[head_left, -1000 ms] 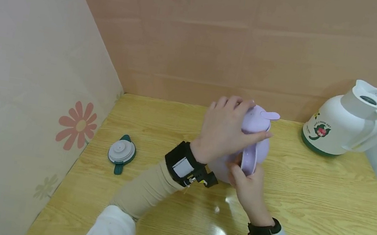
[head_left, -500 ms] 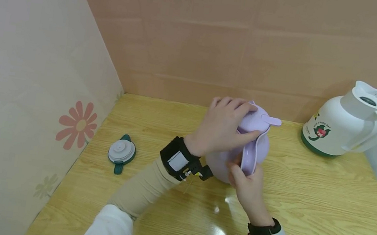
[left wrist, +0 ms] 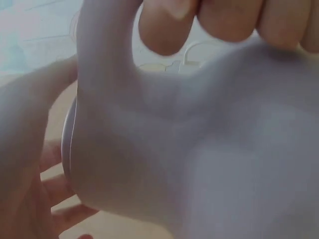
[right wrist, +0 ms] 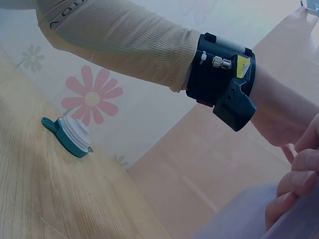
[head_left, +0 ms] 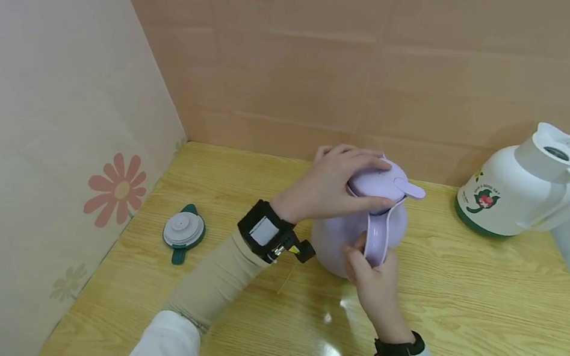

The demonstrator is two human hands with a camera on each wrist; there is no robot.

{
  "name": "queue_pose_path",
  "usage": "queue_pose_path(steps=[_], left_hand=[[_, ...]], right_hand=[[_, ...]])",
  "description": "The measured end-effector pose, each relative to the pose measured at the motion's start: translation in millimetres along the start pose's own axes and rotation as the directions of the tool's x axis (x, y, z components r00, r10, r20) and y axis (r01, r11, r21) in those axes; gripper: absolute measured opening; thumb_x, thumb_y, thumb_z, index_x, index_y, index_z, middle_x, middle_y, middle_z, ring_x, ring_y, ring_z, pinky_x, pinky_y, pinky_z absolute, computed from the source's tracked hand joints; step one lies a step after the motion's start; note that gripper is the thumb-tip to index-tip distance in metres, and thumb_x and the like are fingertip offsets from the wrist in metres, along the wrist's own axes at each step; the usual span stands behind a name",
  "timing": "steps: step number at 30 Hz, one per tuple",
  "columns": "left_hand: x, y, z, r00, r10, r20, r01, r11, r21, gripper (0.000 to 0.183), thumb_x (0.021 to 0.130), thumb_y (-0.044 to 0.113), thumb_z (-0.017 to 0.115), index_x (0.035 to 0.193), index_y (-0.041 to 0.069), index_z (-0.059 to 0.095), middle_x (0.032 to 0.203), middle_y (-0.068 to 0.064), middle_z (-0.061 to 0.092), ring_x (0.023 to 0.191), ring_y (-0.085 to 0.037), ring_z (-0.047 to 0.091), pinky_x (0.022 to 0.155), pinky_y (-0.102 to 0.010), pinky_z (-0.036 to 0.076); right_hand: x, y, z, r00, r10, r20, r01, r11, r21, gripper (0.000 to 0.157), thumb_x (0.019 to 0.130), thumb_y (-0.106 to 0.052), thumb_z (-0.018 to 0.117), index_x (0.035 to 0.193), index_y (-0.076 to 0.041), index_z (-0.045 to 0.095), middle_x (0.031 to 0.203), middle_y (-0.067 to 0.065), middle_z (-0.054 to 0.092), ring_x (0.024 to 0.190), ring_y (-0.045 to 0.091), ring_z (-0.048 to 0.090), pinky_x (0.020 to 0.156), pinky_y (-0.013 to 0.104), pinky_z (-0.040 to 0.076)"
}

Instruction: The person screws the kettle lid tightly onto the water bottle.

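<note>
A lilac vacuum jug (head_left: 336,240) stands upright on the table. Its lid (head_left: 380,182) sits in the mouth, a small tab pointing right. My left hand (head_left: 336,179) grips the lid from the left, thumb on the near side and fingers over the far side. Round the jug's handle (head_left: 377,239) my right hand (head_left: 376,282) curls its fingers. In the left wrist view, the pale jug (left wrist: 149,149) fills most of the picture, with fingers of the right hand (left wrist: 229,17) above and the left hand (left wrist: 30,189) at the lower left.
A white jug with a green base (head_left: 525,181) stands at the back right, its top open. On the left of the wooden table (head_left: 491,304) lies a grey and green stopper (head_left: 184,231). A brown wall covering (head_left: 291,57) rises behind, with a flowered panel (head_left: 81,113) at the left.
The lid has turned clockwise, its tab swinging a little toward the near side. My left hand and wrist have turned with it and shifted left. The right hand stays on the handle.
</note>
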State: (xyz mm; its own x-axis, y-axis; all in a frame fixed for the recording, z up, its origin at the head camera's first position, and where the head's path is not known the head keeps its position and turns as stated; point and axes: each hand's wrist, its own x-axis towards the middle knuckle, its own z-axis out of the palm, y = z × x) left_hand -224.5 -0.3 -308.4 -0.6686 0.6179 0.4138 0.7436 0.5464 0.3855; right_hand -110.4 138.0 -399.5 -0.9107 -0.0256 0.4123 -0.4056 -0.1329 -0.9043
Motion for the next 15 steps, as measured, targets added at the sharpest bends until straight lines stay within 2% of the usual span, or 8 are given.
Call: queue_pose_path(steps=[4,8,15], left_hand=[[1.0,8.3,3.4,0.998,-0.052,-0.034,0.055,0.996,0.076,0.076,0.082,0.073,0.068,0.142,0.027,0.060,0.147,0.007,0.053,0.131,-0.015,0.044,0.098,-0.037,0.027],[-0.8,20.9,4.5,0.990,-0.112,-0.084,0.124,0.980,0.157,0.086,0.077,0.079,0.068,0.141,0.023,0.059,0.142,0.003,0.055,0.127,-0.018,0.048,0.093,-0.035,0.033],[-4.1,37.4,6.3,0.971,-0.156,-0.184,0.201,0.944,0.261,0.084,0.075,0.081,0.067,0.133,0.020,0.064,0.125,0.000,0.063,0.110,-0.020,0.056,0.084,-0.031,0.041]], right_hand=[[-0.2,0.1,-0.4,1.000,-0.002,0.002,0.002,1.000,0.008,0.028,0.092,0.015,0.051,0.072,-0.003,0.045,0.052,0.000,0.038,0.040,0.012,0.032,0.035,0.032,0.023],[-0.6,0.1,-1.0,1.000,-0.001,0.001,0.001,1.000,0.003,0.027,0.092,0.015,0.050,0.072,-0.003,0.045,0.052,0.001,0.039,0.040,0.013,0.033,0.036,0.033,0.024],[-0.6,1.9,-0.7,1.000,0.004,-0.006,-0.004,1.000,0.003,0.027,0.092,0.014,0.051,0.072,-0.002,0.046,0.052,0.001,0.039,0.041,0.013,0.034,0.036,0.033,0.026]])
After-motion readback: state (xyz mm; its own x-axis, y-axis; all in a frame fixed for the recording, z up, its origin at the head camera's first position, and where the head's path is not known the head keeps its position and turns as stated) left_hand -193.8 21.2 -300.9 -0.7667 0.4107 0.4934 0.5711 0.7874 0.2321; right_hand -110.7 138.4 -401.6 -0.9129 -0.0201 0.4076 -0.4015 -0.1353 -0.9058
